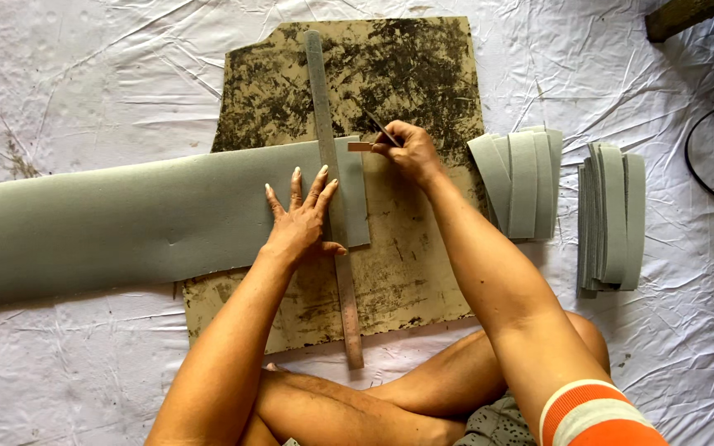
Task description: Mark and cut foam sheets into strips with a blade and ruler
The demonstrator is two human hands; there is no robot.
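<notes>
At the bottom of the frame the person sits cross-legged on a crumpled white plastic sheet (84, 74), bare knees just below the work and an orange-and-white striped sleeve (592, 413) at the lower right. Just above the knees lies a worn, dark-stained brown cutting board (406, 272), which shields the sheet beneath. A long grey foam strip (126, 219) runs from the left edge onto the board, and a long narrow metal ruler (332, 165) lies across its right end from top to bottom. The left hand (301, 219), fingers spread and flat, presses ruler and foam together, apparently so that neither slips. The right hand (406, 149), at centre frame, pinches a thin dark blade with a pale brown handle (373, 136), its tip at the foam's upper edge just right of the ruler, which serves as a straight guide. Further right, well apart from the board, two stacks of cut grey foam strips (522, 182) lie side by side.
</notes>
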